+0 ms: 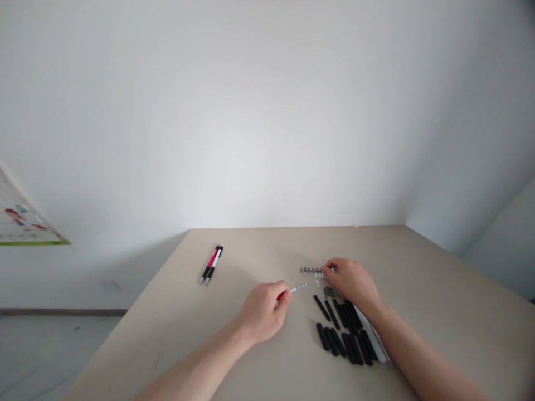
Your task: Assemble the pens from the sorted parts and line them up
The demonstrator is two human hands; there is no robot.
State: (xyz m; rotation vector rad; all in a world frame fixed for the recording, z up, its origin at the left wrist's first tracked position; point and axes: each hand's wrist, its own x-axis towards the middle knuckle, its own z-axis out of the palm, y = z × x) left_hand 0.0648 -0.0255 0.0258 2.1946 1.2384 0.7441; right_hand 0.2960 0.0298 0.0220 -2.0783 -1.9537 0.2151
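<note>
My left hand (263, 311) is closed in a pinch on a thin white pen refill (298, 288) that points right, just above the table. My right hand (350, 282) rests further right with its fingertips pinched together at a row of small grey pen tips (310, 270); what the fingers hold is too small to make out. Several black pen barrel parts (340, 331) lie in rows beside and under my right wrist. A cluster of small dark springs or bits (329, 292) lies just under my right hand.
Two assembled pens (212, 264), one red and one white with black grips, lie side by side at the left of the beige table (438, 289). Thin white refills (378, 345) lie beside the black parts. A white wall stands behind; the table's left edge drops to the floor.
</note>
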